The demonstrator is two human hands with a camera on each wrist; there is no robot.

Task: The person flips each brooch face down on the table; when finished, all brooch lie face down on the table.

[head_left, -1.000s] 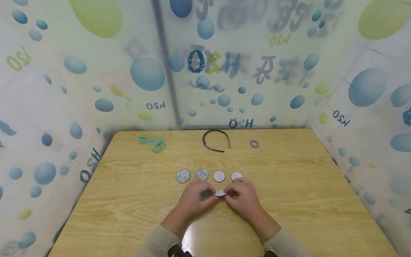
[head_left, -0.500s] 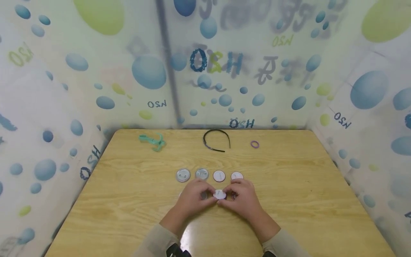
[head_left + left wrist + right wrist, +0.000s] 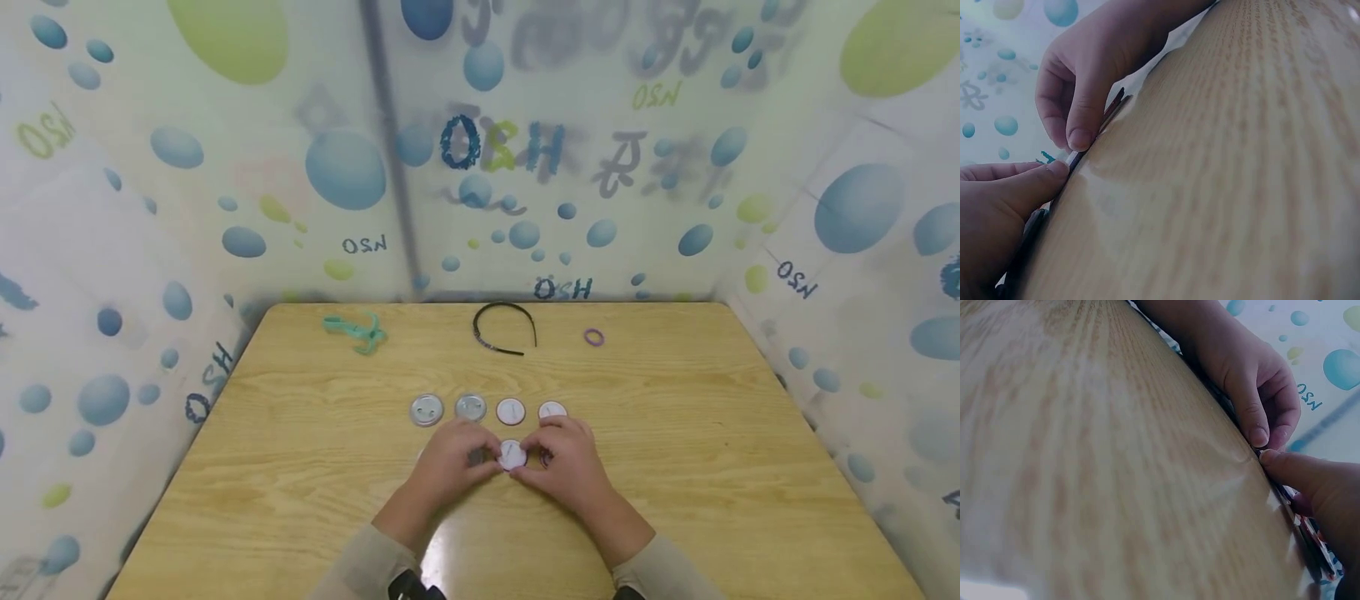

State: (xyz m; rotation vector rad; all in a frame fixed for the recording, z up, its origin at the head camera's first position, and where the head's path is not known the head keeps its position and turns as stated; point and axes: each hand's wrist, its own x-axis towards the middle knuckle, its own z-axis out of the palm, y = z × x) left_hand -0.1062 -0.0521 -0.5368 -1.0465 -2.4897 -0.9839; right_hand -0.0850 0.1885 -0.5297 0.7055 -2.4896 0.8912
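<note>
A round pin badge lies between the two hands, its white back with a thin pin facing up. My left hand pinches its left edge with thumb and fingers. From the other side, my right hand pinches the right edge. In the left wrist view the badge shows as a thin edge low at the table, under both thumbs. Beyond the hands runs a row of badges: a larger silver badge, another silver badge, and two white-backed badges. Other badges are partly hidden by the hands.
Along the back of the wooden table lie a teal clip-like object, a black headband and a purple ring. Patterned curtain walls enclose the table's back and sides.
The badge has turned from nearly edge-on, through a tilt, to lying with its white back facing up. Both hands have stayed at nearly the same place.
</note>
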